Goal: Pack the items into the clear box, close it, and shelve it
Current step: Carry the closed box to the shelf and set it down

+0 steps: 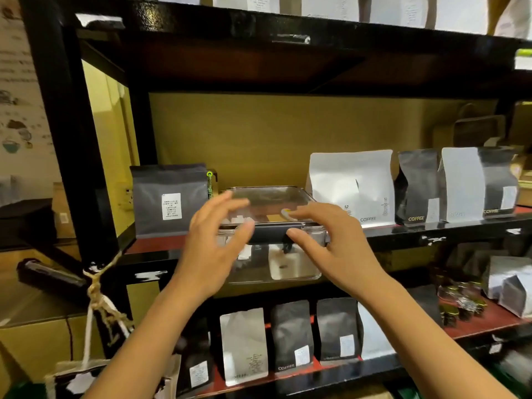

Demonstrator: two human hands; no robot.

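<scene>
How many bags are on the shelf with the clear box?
5: one dark bag left of the clear box, then to its right a white bag, black bag, white bag, dark bag. More may hide behind.

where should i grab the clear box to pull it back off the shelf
Take the clear box by its two short ends, one hand per side, coming from the front. It sits lid-on and level between the dark bag and white bag, its front hanging over the shelf edge, so the front corners are likely easiest to reach. The dark latch looks too small to carry by.
</scene>
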